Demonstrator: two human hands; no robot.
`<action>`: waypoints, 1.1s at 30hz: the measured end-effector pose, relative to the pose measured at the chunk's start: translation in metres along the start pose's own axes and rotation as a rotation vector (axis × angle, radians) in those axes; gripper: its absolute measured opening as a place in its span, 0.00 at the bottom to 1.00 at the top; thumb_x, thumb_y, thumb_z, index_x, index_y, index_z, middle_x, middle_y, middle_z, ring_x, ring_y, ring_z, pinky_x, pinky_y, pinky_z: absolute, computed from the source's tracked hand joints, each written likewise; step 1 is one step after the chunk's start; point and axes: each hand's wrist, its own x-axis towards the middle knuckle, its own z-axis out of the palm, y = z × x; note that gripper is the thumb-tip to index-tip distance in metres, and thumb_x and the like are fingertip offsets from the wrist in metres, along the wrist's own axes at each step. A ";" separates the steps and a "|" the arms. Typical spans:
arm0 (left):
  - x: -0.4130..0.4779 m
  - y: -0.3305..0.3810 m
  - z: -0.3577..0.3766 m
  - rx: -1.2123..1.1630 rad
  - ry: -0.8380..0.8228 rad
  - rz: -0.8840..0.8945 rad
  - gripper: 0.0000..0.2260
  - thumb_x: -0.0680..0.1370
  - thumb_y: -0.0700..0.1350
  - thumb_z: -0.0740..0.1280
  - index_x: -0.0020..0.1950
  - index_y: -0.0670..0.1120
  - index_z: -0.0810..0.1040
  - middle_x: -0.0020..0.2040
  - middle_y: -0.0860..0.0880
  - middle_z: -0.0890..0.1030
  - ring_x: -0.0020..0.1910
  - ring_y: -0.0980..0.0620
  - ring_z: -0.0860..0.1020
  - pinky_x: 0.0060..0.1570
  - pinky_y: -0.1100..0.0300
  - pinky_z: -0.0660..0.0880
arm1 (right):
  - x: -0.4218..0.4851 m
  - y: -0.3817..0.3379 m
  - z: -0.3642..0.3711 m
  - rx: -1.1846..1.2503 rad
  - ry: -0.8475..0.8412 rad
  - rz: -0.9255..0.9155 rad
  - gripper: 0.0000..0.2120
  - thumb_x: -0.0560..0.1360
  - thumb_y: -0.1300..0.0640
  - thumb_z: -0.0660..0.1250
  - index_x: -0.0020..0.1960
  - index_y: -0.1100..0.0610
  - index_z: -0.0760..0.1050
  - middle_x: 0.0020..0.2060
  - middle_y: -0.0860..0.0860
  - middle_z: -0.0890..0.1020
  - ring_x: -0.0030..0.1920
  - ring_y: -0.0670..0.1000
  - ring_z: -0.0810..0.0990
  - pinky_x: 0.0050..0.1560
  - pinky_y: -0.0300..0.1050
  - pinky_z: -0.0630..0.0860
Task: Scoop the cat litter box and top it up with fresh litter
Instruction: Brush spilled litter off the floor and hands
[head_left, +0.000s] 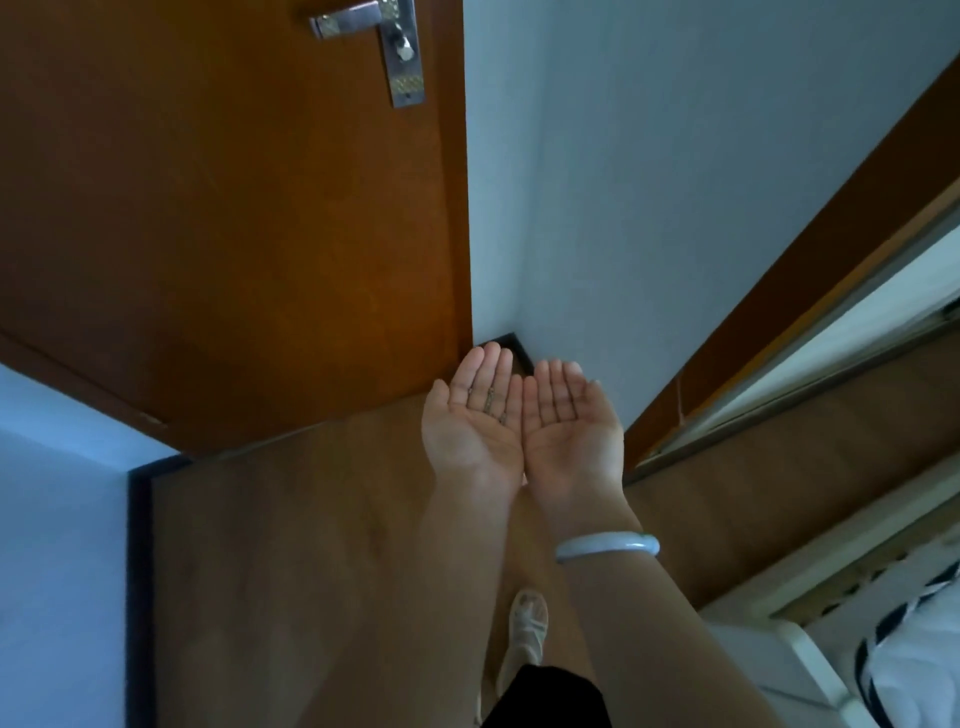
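My left hand (475, 410) and my right hand (569, 415) are held out side by side in front of me, palms up and fingers straight, with their inner edges touching. Both palms hold nothing. A pale bangle (607, 546) circles my right wrist. No litter box, scoop or litter bag shows in the head view.
A brown wooden door (234, 218) with a metal lever handle (363, 26) stands ahead on the left. A white wall (649, 182) meets it at the corner. Wooden floor (311, 519) lies below. A bed frame with striped bedding (883, 639) is at the lower right. My slippered foot (527, 623) is beneath my arms.
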 end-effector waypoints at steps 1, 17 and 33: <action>0.011 -0.003 0.003 0.000 0.006 -0.007 0.23 0.83 0.53 0.46 0.57 0.43 0.78 0.56 0.46 0.82 0.60 0.47 0.77 0.64 0.53 0.69 | 0.012 -0.003 0.003 0.004 0.008 -0.003 0.17 0.81 0.52 0.57 0.57 0.61 0.78 0.50 0.57 0.84 0.50 0.54 0.84 0.54 0.49 0.77; 0.230 -0.072 0.002 -0.106 0.072 -0.142 0.26 0.83 0.52 0.45 0.53 0.42 0.82 0.52 0.47 0.84 0.54 0.48 0.80 0.55 0.56 0.75 | 0.229 -0.032 0.000 -0.079 0.141 -0.038 0.13 0.80 0.54 0.58 0.53 0.61 0.78 0.49 0.56 0.85 0.51 0.53 0.83 0.54 0.47 0.76; 0.439 -0.184 -0.197 -0.021 0.190 -0.224 0.20 0.82 0.50 0.49 0.62 0.39 0.74 0.57 0.43 0.81 0.58 0.46 0.78 0.58 0.54 0.73 | 0.449 0.044 -0.197 0.010 0.292 -0.046 0.15 0.80 0.56 0.57 0.45 0.60 0.79 0.41 0.55 0.85 0.42 0.51 0.85 0.40 0.42 0.82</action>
